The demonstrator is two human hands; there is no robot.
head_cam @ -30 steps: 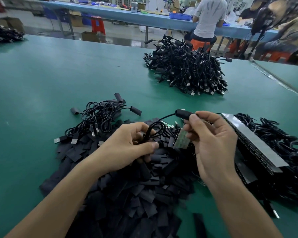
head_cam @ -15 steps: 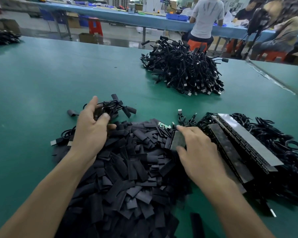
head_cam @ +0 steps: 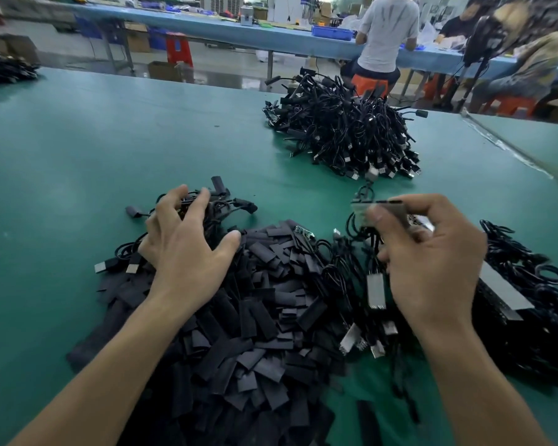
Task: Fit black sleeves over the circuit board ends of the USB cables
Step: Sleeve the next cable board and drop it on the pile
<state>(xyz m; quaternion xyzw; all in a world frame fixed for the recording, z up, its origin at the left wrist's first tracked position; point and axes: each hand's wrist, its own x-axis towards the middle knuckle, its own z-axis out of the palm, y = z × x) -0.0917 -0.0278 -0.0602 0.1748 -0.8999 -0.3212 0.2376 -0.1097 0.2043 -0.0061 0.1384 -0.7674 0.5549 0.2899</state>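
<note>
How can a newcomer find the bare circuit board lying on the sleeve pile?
Look at the big heap of flat black sleeves on the green table. On its far edge, near the middle, lies a small circuit board. Alone among plain black strips, it is green with tiny parts.

Left grip (head_cam: 184, 252) lies with fingers spread over a small bundle of sleeved cables (head_cam: 219, 204) on the green table (head_cam: 62, 156), its thumb touching the pile of black sleeves (head_cam: 255, 333). Right grip (head_cam: 432, 262) is raised, thumb and forefinger pinching a motion-blurred circuit board (head_cam: 380, 209) with a USB cable (head_cam: 364, 192) attached. Rows of unsleeved boards (head_cam: 503, 291) lie at right. A large cable heap (head_cam: 345, 130) sits well beyond.
</note>
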